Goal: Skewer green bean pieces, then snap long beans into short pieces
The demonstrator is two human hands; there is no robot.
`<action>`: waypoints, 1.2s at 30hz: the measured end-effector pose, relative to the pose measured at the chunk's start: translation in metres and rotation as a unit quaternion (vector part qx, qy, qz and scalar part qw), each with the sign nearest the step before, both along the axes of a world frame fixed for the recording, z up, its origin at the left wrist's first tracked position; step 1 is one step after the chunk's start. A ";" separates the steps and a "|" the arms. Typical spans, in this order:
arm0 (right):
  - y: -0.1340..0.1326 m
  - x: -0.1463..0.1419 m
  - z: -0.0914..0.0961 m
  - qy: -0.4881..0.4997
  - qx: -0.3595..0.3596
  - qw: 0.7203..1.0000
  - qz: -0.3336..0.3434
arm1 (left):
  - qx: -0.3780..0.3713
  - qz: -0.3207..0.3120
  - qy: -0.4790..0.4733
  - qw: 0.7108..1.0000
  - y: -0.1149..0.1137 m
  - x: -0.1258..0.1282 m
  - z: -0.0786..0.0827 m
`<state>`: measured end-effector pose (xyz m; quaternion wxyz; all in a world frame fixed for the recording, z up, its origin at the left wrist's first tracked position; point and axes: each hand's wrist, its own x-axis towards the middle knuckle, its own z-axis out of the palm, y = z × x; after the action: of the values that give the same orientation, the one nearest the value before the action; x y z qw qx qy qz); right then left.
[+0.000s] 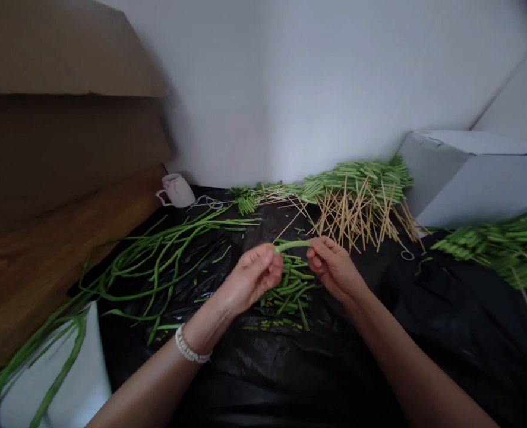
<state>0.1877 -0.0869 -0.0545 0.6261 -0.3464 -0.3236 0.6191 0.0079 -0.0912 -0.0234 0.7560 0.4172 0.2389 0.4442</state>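
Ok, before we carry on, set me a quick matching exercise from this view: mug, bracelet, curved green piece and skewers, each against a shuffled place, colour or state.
Column one
1. mug
2. bracelet
3. curved green piece
4. skewers

Column two
A. held near its ends by the left hand and the right hand
B. tan, jutting from the far heap of green pieces
C. worn around the left wrist
D. pale with reddish marks

Pairs: 1-D, 2-C, 3-A, 4-B
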 end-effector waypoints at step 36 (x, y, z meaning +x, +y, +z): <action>-0.009 0.008 0.010 -0.363 0.164 0.916 0.049 | 0.108 -0.011 0.307 0.945 0.017 -0.014 -0.018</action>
<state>0.1960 -0.0954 -0.0440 0.4826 -0.4235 -0.6420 0.4190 -0.0063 -0.0746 -0.0412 0.6011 0.6150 0.4057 0.3097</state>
